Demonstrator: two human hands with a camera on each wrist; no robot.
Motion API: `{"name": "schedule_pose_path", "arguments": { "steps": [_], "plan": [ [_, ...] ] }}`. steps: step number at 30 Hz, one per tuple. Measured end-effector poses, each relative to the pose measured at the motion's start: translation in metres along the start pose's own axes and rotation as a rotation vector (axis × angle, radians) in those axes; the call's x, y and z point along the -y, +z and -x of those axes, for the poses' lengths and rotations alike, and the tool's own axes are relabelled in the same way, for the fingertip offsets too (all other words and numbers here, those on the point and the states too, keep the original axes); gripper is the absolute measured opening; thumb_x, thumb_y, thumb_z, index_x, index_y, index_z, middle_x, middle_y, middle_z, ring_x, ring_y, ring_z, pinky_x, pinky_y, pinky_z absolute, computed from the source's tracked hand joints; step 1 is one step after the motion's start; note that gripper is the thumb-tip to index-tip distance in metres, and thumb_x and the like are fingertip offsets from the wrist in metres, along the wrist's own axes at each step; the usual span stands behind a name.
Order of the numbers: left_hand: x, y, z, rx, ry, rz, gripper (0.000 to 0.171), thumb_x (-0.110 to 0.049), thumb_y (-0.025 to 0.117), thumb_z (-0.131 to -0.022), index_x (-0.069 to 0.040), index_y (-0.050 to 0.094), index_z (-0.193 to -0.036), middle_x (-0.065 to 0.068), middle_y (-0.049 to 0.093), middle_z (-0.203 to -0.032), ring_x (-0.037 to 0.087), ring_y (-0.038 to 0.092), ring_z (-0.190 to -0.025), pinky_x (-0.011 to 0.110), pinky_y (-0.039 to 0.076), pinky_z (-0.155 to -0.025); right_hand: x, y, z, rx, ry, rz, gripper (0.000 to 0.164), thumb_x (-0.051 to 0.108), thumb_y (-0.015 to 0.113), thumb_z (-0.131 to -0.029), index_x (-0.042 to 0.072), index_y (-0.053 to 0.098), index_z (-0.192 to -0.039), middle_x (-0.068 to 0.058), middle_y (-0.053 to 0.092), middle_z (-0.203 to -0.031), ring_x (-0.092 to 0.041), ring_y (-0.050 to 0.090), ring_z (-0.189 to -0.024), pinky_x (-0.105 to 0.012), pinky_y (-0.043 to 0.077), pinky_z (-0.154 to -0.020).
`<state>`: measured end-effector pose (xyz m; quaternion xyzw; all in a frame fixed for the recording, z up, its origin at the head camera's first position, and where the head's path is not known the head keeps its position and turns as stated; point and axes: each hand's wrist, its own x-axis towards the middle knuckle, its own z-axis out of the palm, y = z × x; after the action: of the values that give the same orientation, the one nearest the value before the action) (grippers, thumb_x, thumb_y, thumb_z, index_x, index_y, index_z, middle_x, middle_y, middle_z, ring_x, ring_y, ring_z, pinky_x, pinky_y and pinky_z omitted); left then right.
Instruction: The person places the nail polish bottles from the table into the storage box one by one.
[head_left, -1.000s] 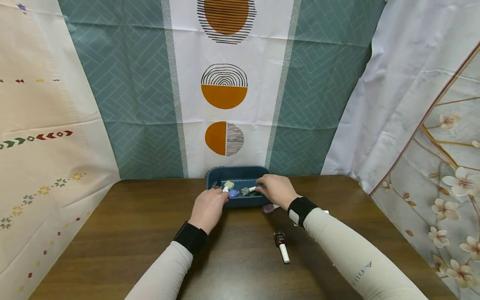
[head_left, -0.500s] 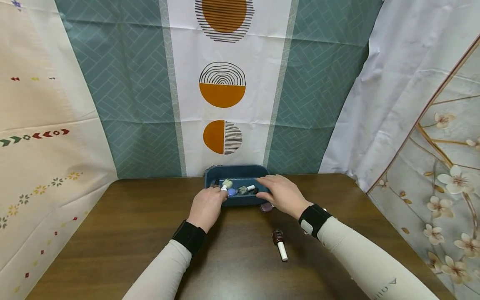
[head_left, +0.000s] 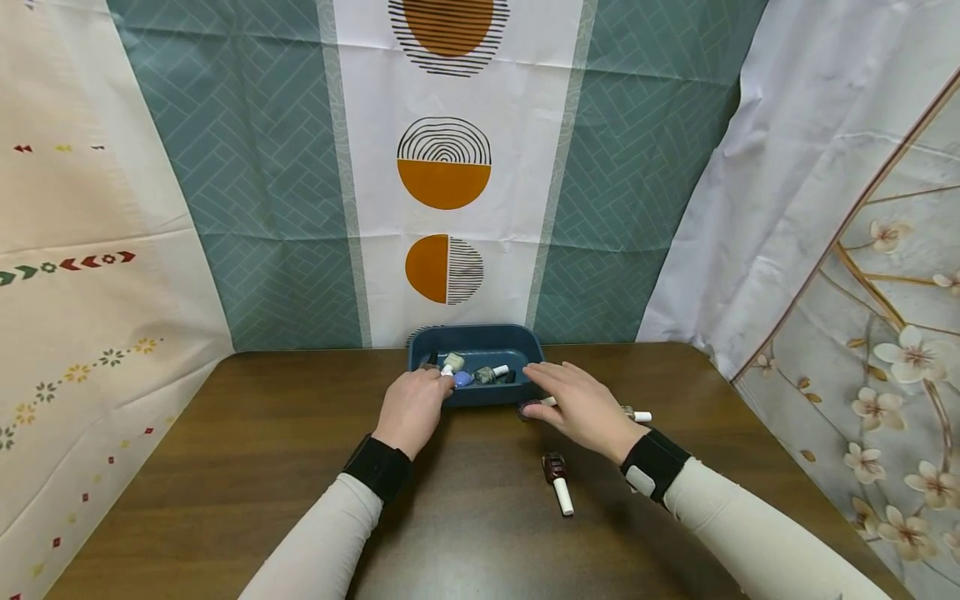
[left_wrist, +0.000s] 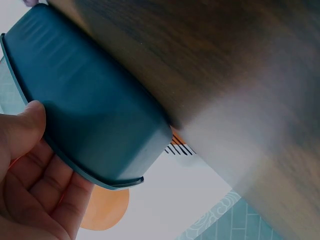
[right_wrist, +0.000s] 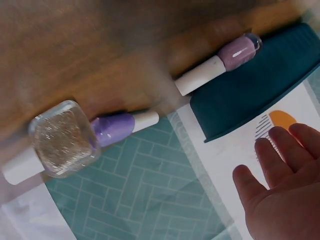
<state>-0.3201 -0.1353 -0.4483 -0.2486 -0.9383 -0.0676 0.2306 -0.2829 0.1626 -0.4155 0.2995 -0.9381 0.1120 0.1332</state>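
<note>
A dark blue plastic bin (head_left: 491, 397) stands at the back of the table with several nail polish bottles inside, among them a blue bottle (head_left: 463, 379) and a speckled grey-green one (head_left: 484, 376). My left hand (head_left: 412, 410) pinches its left front rim, thumb on the outer wall (left_wrist: 85, 95). My right hand (head_left: 587, 410) hovers at the bin's right front corner, fingers extended and holding nothing. Just below it lies a mauve nail polish bottle (right_wrist: 239, 53) with a white cap, partly covered by the hand in the head view.
A dark red nail polish bottle (head_left: 553, 467) with a white cap lies nearer the front. Right of the bin are a square gold-glitter bottle (right_wrist: 65, 140) and a purple bottle (right_wrist: 114, 129). A patterned cloth (head_left: 450, 325) hangs behind the table (head_left: 285, 450).
My right hand has come out from inside the bin, spread its fingers and moved right and toward me. A dark bottle now shows in the bin's right end. My left hand keeps its place.
</note>
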Motion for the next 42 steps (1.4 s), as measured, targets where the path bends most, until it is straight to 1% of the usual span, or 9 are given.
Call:
{"name": "schedule_pose_path", "arguments": {
  "steps": [4,9,15,20,25,29,34,39,42],
  "plan": [
    [-0.001,-0.001,0.000,0.014,-0.007,0.007,0.011,-0.010,0.085,-0.098,-0.014,0.086,-0.108,0.005,0.079,-0.097,0.025,0.072,-0.086,0.040,0.062,-0.083,0.002,-0.002,0.014,0.008,0.004,-0.001,0.069,0.045,0.075,-0.105,0.004,0.059,-0.158,-0.014,0.062,-0.158,-0.033,0.055,-0.149,-0.056,0.034,-0.128],
    [-0.002,-0.002,0.000,0.020,-0.013,0.015,0.011,-0.011,0.084,-0.099,-0.014,0.086,-0.109,0.005,0.080,-0.098,0.025,0.072,-0.087,0.041,0.062,-0.085,0.003,-0.002,0.031,0.004,-0.001,-0.004,0.068,0.045,0.078,-0.103,0.006,0.061,-0.156,-0.011,0.063,-0.156,-0.032,0.056,-0.148,-0.058,0.038,-0.125],
    [-0.002,-0.003,0.001,0.012,-0.011,0.010,0.009,-0.013,0.084,-0.099,-0.014,0.086,-0.108,0.005,0.079,-0.097,0.026,0.072,-0.086,0.041,0.062,-0.085,0.005,-0.003,0.047,-0.009,-0.064,-0.010,0.070,0.044,0.082,-0.100,0.006,0.062,-0.155,-0.011,0.066,-0.153,-0.032,0.060,-0.144,-0.058,0.044,-0.120],
    [-0.001,-0.004,0.000,0.016,-0.015,0.010,0.011,-0.011,0.084,-0.099,-0.013,0.086,-0.109,0.006,0.080,-0.098,0.026,0.072,-0.087,0.041,0.062,-0.086,0.008,-0.003,0.057,-0.001,-0.133,-0.025,0.074,0.042,0.085,-0.098,0.007,0.059,-0.158,-0.009,0.064,-0.155,-0.030,0.059,-0.145,-0.059,0.042,-0.122],
    [-0.001,-0.004,0.000,0.028,-0.015,0.016,0.012,-0.011,0.083,-0.100,-0.013,0.086,-0.111,0.006,0.080,-0.100,0.026,0.073,-0.089,0.041,0.062,-0.089,0.010,-0.002,0.067,0.050,-0.160,-0.017,0.076,0.042,0.085,-0.098,0.006,0.058,-0.159,-0.011,0.062,-0.158,-0.029,0.057,-0.147,-0.058,0.037,-0.125],
    [-0.001,-0.003,0.000,0.022,-0.012,0.019,0.011,-0.011,0.083,-0.100,-0.013,0.086,-0.110,0.006,0.080,-0.100,0.026,0.072,-0.087,0.041,0.062,-0.087,0.012,-0.001,0.072,0.101,-0.157,-0.023,0.078,0.046,0.083,-0.098,0.006,0.057,-0.159,-0.010,0.060,-0.160,-0.029,0.055,-0.149,-0.059,0.035,-0.126],
    [-0.001,-0.003,0.001,0.017,-0.012,0.020,0.011,-0.010,0.084,-0.098,-0.012,0.086,-0.109,0.006,0.080,-0.099,0.026,0.071,-0.085,0.041,0.062,-0.086,0.012,0.000,0.079,0.153,-0.156,-0.032,0.085,0.052,0.083,-0.095,0.005,0.055,-0.160,-0.011,0.059,-0.161,-0.029,0.054,-0.150,-0.058,0.034,-0.127],
    [-0.001,-0.002,0.002,-0.027,0.009,0.012,0.007,-0.012,0.085,-0.098,-0.012,0.086,-0.105,0.007,0.079,-0.095,0.027,0.072,-0.084,0.042,0.062,-0.082,0.012,0.001,0.083,0.214,-0.127,-0.046,0.095,0.062,0.081,-0.093,0.005,0.051,-0.163,-0.010,0.055,-0.164,-0.028,0.051,-0.152,-0.057,0.033,-0.128],
    [-0.001,-0.001,0.002,-0.053,0.019,0.016,0.005,-0.012,0.085,-0.098,-0.011,0.086,-0.103,0.008,0.078,-0.093,0.029,0.072,-0.083,0.043,0.062,-0.080,0.013,0.002,0.085,0.232,-0.129,-0.043,0.100,0.069,0.078,-0.092,0.005,0.050,-0.164,-0.010,0.055,-0.165,-0.028,0.052,-0.152,-0.059,0.034,-0.127]
  ]
}}
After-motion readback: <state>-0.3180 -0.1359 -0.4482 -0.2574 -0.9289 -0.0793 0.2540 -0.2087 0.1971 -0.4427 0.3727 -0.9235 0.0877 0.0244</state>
